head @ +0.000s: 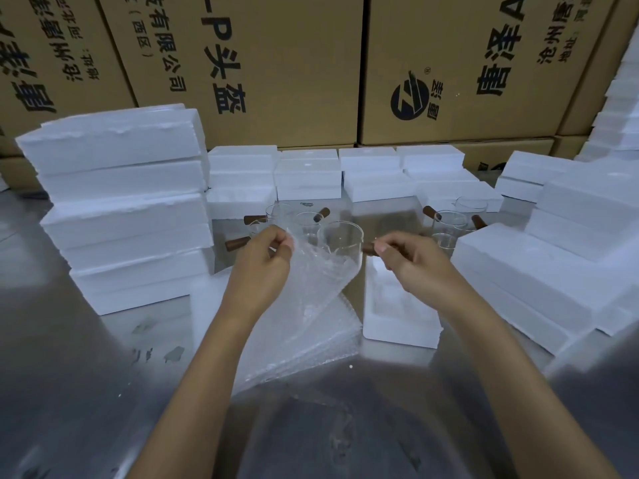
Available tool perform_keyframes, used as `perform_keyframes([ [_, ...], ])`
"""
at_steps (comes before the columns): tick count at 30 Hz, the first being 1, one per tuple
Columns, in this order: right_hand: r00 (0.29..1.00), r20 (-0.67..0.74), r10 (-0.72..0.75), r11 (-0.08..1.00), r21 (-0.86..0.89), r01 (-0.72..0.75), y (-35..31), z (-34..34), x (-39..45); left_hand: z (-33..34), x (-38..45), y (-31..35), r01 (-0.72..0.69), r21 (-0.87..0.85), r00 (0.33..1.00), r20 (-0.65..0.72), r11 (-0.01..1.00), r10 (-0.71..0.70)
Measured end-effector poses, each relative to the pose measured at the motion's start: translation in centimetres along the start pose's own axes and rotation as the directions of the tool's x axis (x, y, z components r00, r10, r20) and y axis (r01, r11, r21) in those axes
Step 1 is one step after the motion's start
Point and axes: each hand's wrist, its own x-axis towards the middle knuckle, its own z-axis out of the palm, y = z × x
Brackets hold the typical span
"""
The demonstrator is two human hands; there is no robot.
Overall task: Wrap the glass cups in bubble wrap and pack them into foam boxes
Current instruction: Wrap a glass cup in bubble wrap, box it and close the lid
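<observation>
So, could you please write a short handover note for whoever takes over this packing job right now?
Left hand: pinches the raised corner of a bubble wrap sheet.
Right hand: holds a glass cup by its wooden handle, against the sheet.
Open foam box sits just right of the wrap stack.
Done: cup and sheet picked up.
Left: wrap the cup, box it, then the other cups behind.

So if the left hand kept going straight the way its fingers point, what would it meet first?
Probably the held glass cup. The left hand, pinching the bubble wrap, points right toward that cup, which the right hand holds by its wooden handle. Depth is unclear.
</observation>
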Motion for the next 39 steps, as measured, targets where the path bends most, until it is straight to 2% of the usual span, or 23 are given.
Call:
perform_keyframes([
  [2, 0.993, -0.108, -0.042, 0.999, -0.018, 0.040, 0.2, 0.4, 0.0, 0.0, 0.0, -0.1, 0.021, -0.008, 1.000, -0.011, 1.000, -0.021],
  [4, 0.973, -0.230, -0.025, 0.995, 0.087, 0.047, 0.2, 0.4, 0.1, 0.1, 0.0, -0.4, 0.004, 0.048, 1.000, 0.012, 0.999, -0.005],
  [5, 0.970, -0.244, 0.007, 0.982, 0.185, 0.039, 0.2, 0.2, 0.2, 0.2, 0.0, -0.6, -0.010, 0.075, 0.999, 0.037, 0.997, 0.008],
  [7, 0.985, -0.170, 0.038, 0.944, 0.330, 0.020, 0.3, -0.1, 0.1, 0.3, 0.0, -0.9, -0.042, 0.088, 0.995, 0.094, 0.995, 0.034],
  [8, 0.992, -0.128, 0.012, 0.953, 0.301, 0.027, 0.4, -0.3, -0.2, 0.3, 0.0, -1.0, -0.058, 0.083, 0.992, 0.116, 0.995, 0.048],
  [10, 0.994, -0.080, -0.071, 0.993, 0.085, 0.078, 1.0, -0.1, -0.7, 0.2, 0.0, -0.9, -0.093, 0.080, 0.987, 0.138, 0.992, 0.082],
  [13, 0.990, -0.060, -0.129, 0.975, -0.191, 0.115, 1.4, 0.3, -1.0, 0.0, -0.1, -0.3, -0.136, 0.040, 0.980, 0.155, 0.990, 0.128],
  [16, 0.989, -0.037, -0.141, 0.963, -0.238, 0.128, 1.4, 0.9, -1.0, 0.2, -0.8, 0.8, -0.135, -0.105, 0.970, 0.190, 0.985, 0.153],
  [19, 0.988, -0.094, -0.122, 0.968, -0.233, 0.098, 1.4, 1.8, -1.0, 0.8, -1.4, 1.8, -0.152, -0.162, 0.952, 0.242, 0.975, 0.188],
  [21, 0.981, -0.182, -0.070, 0.984, -0.177, 0.037, 1.4, 1.9, -1.0, 1.0, -1.6, 2.5, -0.107, -0.252, 0.954, 0.246, 0.962, 0.170],
  [23, 0.967, -0.254, 0.007, 0.999, -0.048, -0.020, 1.6, 1.7, -1.0, 1.1, -1.6, 2.9, -0.062, -0.329, 0.965, 0.221, 0.942, 0.141],
  [25, 0.960, -0.267, 0.080, 0.992, 0.111, -0.052, 1.5, 1.6, -1.0, 1.1, -1.7, 3.1, -0.041, -0.343, 0.965, 0.230, 0.938, 0.126],
  [27, 0.963, -0.254, 0.092, 0.987, 0.149, -0.055, 1.3, 1.8, -1.2, 1.2, -1.9, 3.2, -0.027, -0.346, 0.959, 0.255, 0.938, 0.121],
  [31, 0.971, -0.220, -0.091, 0.995, 0.015, 0.096, 1.1, 2.6, -1.7, 1.3, -1.9, 3.4, 0.012, -0.430, 0.967, 0.235, 0.903, 0.099],
  [35, 0.933, -0.174, -0.315, 0.930, -0.255, 0.266, 1.3, 2.7, -2.1, 0.9, -1.3, 3.1, 0.097, -0.581, 0.984, 0.178, 0.808, 0.010],
  [37, 0.918, -0.156, -0.366, 0.898, -0.318, 0.304, 1.3, 2.9, -2.1, 0.8, -1.2, 3.1, 0.122, -0.608, 0.982, 0.187, 0.784, -0.008],
  [39, 0.915, -0.176, -0.364, 0.896, -0.333, 0.292, 1.3, 3.3, -2.2, 0.9, -1.4, 3.3, 0.101, -0.588, 0.983, 0.183, 0.802, 0.011],
])
